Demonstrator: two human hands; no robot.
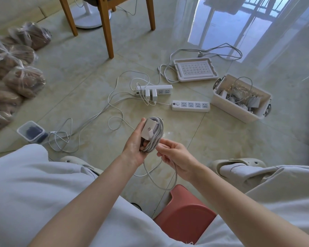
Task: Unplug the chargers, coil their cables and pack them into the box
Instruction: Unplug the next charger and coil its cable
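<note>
My left hand (135, 145) grips a white charger (148, 130) with its grey cable (156, 134) wound in loops around it. My right hand (175, 156) pinches the loose end of that cable, which hangs down in a slack loop below both hands. On the floor ahead, two white chargers (151, 94) are plugged into a white power strip (154, 90), their thin cables trailing left. A second power strip (190, 105) lies nearer with no plugs in it. The white box (239, 111) at the right holds several chargers and cables.
The box lid (194, 69) lies upside down behind the strips. A small clear container (32, 131) sits at left beside loose cable. Plastic bags (23, 81) line the far left. Wooden chair legs (108, 32) stand behind. I sit on a red stool (185, 214).
</note>
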